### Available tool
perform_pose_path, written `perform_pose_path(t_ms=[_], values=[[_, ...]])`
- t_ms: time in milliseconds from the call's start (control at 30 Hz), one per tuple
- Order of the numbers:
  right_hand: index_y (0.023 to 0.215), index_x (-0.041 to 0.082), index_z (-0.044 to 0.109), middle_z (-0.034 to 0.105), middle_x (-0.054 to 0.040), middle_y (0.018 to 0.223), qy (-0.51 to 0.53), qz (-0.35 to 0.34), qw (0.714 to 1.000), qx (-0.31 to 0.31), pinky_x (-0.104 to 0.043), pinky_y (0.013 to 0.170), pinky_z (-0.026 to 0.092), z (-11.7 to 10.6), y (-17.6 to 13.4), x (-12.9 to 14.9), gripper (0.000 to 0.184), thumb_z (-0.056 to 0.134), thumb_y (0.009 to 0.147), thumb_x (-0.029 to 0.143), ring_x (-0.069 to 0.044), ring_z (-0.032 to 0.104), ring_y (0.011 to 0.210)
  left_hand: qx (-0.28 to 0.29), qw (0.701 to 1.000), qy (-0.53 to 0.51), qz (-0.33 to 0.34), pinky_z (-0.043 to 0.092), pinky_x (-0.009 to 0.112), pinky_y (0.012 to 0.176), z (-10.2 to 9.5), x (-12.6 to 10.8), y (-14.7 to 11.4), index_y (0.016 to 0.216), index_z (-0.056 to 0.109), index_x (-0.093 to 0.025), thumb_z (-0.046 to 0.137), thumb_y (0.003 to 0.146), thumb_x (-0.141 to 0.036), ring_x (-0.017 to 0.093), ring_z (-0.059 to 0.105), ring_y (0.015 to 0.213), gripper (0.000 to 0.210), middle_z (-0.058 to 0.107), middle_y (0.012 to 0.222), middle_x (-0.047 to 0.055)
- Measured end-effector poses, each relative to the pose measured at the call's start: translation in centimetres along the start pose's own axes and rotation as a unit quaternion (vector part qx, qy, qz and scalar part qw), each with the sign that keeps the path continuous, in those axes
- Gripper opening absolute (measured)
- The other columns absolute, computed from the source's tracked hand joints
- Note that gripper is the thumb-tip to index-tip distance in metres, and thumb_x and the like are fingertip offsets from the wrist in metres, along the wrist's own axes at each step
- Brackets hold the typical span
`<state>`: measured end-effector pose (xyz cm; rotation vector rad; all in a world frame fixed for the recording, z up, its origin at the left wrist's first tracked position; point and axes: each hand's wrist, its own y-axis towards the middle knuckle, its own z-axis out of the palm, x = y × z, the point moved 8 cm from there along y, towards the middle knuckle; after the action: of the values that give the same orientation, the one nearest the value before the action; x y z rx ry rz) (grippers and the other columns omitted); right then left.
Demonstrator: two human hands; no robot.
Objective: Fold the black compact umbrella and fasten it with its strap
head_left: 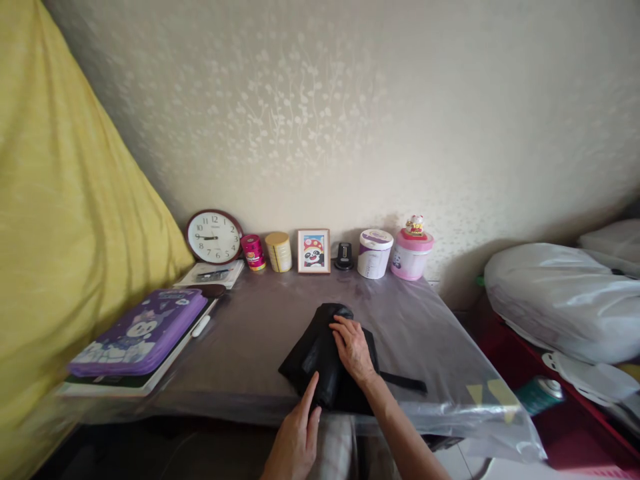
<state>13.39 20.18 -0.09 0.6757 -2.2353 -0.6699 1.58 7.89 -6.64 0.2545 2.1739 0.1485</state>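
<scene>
Black, slightly glossy fabric lies under your hands: a soft bundle (311, 350) on the plastic-covered table (245, 353), directly beneath your right palm and just beyond your left fingertips. The step in hand looks like folding or rolling this fabric into shape, with a thick lengthwise ridge already formed between your two hands and looser cloth spread to either side of it. A flat black strap (407, 383) trails out past your right wrist, lying loose on the table.

From here, the next move would seem to call for steady pressure from above while the near end is tucked or turned, keeping the ridge from springing loose.

Your right hand (354, 348) lies palm down across the top, fingers spread a little and bent over the fold, wrist low; it presses on the cloth rather than clasping it. Your left hand (297, 435) comes in from the near edge, index finger extended forward along the side of the bundle, thumb slightly apart below it. Its palm is turned away from view, so whether that thumb and finger actually pinch the fabric or only steady it, you can't fairly be told from this angle.
</scene>
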Motion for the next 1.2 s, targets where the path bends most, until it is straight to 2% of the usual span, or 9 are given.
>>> perform_pose_path(t_ms=[133,233,333,467,567,700,800,1000,1200], values=[[0.104,0.020,0.063,0.060,-0.0067,0.116,-0.036,0.035,0.998,0.026,-0.039,0.090,0.041,0.7,2.9,-3.2,0.026,0.042,0.088,0.019,-0.021,0.052,0.104,0.014,0.999,-0.019,-0.024,0.032,0.032,0.105,0.0,0.2,0.1,0.141,0.021,-0.023,0.030,0.092,-0.024,0.015,0.039,0.126,0.050,0.037,0.140,0.004],[0.106,0.017,0.061,0.061,-0.0097,0.114,-0.050,0.069,0.996,-0.006,-0.041,0.091,0.040,-0.5,3.8,-4.1,0.028,0.041,0.088,0.020,-0.022,0.052,0.106,0.023,0.999,-0.028,-0.038,0.033,0.032,0.104,0.2,0.6,0.2,0.141,0.020,-0.021,0.029,0.092,-0.025,0.016,0.041,0.124,0.050,0.042,0.138,0.006],[0.106,0.018,0.061,0.063,-0.0095,0.107,-0.017,0.030,0.999,-0.011,-0.039,0.093,0.039,-1.5,2.7,-2.0,0.028,0.039,0.090,0.022,-0.020,0.054,0.104,0.015,0.999,-0.026,-0.028,0.034,0.032,0.103,0.4,0.8,0.1,0.141,0.021,-0.020,0.028,0.091,-0.025,0.016,0.041,0.124,0.050,0.041,0.138,0.006],[0.102,0.022,0.064,0.065,-0.0054,0.107,0.010,-0.072,0.993,0.096,-0.040,0.098,0.035,0.0,0.6,1.6,0.025,0.043,0.089,0.024,-0.019,0.051,0.110,0.006,0.999,-0.028,-0.020,0.034,0.031,0.103,0.6,1.0,0.1,0.141,0.021,-0.021,0.028,0.091,-0.025,0.016,0.040,0.125,0.050,0.039,0.139,0.005],[0.106,0.022,0.063,0.063,-0.0049,0.113,-0.023,-0.067,0.993,0.097,-0.045,0.102,0.028,1.0,1.1,1.1,0.026,0.044,0.088,0.021,-0.020,0.048,0.116,0.009,0.999,-0.024,-0.026,0.033,0.032,0.104,0.5,1.0,0.1,0.141,0.021,-0.019,0.027,0.092,-0.026,0.016,0.039,0.125,0.050,0.038,0.140,0.006],[0.106,0.022,0.063,0.061,-0.0057,0.117,-0.044,0.000,0.997,0.066,-0.044,0.101,0.030,1.8,3.5,-2.2,0.027,0.044,0.087,0.020,-0.020,0.048,0.116,0.024,0.999,-0.025,-0.029,0.030,0.032,0.105,0.4,0.5,0.2,0.141,0.022,-0.019,0.027,0.091,-0.026,0.016,0.038,0.126,0.050,0.037,0.140,0.006],[0.106,0.017,0.062,0.060,-0.0111,0.117,-0.018,0.094,0.995,0.018,-0.040,0.096,0.038,0.8,3.8,-5.7,0.029,0.045,0.083,0.023,-0.021,0.052,0.111,0.028,0.999,-0.025,-0.038,0.032,0.033,0.104,0.3,0.5,0.3,0.141,0.023,-0.018,0.028,0.091,-0.027,0.017,0.041,0.124,0.051,0.041,0.138,0.007],[0.095,0.017,0.065,0.068,-0.0086,0.094,0.028,0.292,0.955,-0.050,-0.036,0.081,0.048,-4.1,-2.4,-12.0,0.031,0.043,0.078,0.029,-0.021,0.063,0.087,0.008,0.998,-0.041,-0.045,0.032,0.030,0.104,-0.1,0.4,0.0,0.140,0.024,-0.023,0.030,0.091,-0.028,0.015,0.040,0.125,0.049,0.038,0.140,0.003],[0.091,0.018,0.066,0.069,-0.0061,0.076,0.127,0.423,0.897,-0.019,-0.028,0.058,0.051,-4.9,-7.6,-12.8,0.029,0.045,0.075,0.029,-0.020,0.066,0.074,0.015,0.996,-0.042,-0.072,0.032,0.032,0.104,-0.1,0.5,-0.2,0.141,0.022,-0.024,0.029,0.092,-0.030,0.015,0.039,0.126,0.049,0.039,0.140,0.003]])
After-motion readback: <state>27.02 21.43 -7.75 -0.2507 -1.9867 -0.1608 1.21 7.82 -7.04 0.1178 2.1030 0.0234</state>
